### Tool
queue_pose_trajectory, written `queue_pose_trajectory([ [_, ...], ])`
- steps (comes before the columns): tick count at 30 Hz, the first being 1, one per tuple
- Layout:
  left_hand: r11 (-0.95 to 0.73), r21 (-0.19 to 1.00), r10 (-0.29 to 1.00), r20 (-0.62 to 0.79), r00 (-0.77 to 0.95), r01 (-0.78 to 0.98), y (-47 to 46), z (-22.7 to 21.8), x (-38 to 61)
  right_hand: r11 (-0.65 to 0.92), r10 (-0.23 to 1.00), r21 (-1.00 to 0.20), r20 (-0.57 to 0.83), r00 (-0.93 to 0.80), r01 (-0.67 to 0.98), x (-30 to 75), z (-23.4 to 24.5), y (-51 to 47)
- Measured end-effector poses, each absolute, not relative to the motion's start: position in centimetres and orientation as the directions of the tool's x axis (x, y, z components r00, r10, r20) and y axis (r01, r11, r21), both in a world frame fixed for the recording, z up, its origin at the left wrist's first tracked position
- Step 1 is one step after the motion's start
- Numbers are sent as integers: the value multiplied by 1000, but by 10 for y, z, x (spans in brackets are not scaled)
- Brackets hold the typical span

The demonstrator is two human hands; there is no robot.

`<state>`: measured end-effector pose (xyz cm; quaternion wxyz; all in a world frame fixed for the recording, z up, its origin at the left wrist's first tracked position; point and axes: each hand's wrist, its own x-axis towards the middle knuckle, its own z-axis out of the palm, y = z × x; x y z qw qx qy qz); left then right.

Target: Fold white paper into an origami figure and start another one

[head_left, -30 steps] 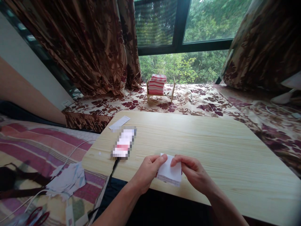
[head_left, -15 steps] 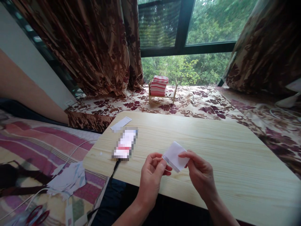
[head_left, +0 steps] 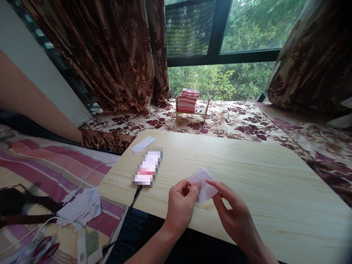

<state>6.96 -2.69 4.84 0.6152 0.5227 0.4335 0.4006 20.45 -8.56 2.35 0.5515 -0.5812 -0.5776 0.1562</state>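
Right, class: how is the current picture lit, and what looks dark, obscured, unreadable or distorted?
Head view: daylight comes through the dark-framed glass window; head view: the brown floral fabric curtain on the right darkens towards the corner; head view: pixel blocks cover the bright-screened rectangular phone; head view: the small white paper sheet shows no readable print; head view: edges look wide-angle stretched.

Floral curtains [head_left: 118,55] beside a dark-framed window [head_left: 217,57], daylit greenery [head_left: 253,29] beyond, pale wood-grain table [head_left: 247,165] in front

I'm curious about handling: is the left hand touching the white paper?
Touching. The head view shows the left hand with its thumb lying across the white paper.
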Motion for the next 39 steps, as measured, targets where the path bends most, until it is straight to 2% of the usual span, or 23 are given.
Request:
queue_pose_trajectory([
  [2,-110,984,918,46,395,141,-21,53,61,250,841,-797,460,285,549,215,32,-92],
  [4,-369,894,815,179,551,255,-17,58,53,263,854,-758,471,222,597,224,44,-95],
  [7,-550,787,673,221,706,279,-16,67,47,332,887,-704,459,46,628,227,57,-93],
  [10,-553,789,679,241,693,267,-19,71,48,352,902,-744,431,6,568,222,60,-88],
  [15,-457,868,790,295,537,195,-22,70,48,294,900,-809,414,139,509,213,55,-87],
  [22,-405,877,820,222,528,259,-26,72,46,202,931,-922,285,227,329,205,51,-89],
  [27,-349,904,849,193,492,247,-27,72,47,162,914,-943,254,317,289,202,46,-91],
  [33,-362,891,847,192,495,273,-28,72,46,154,909,-953,241,340,261,200,45,-93],
  [39,-466,848,797,278,536,253,-30,73,45,167,915,-971,217,339,171,199,45,-92],
])
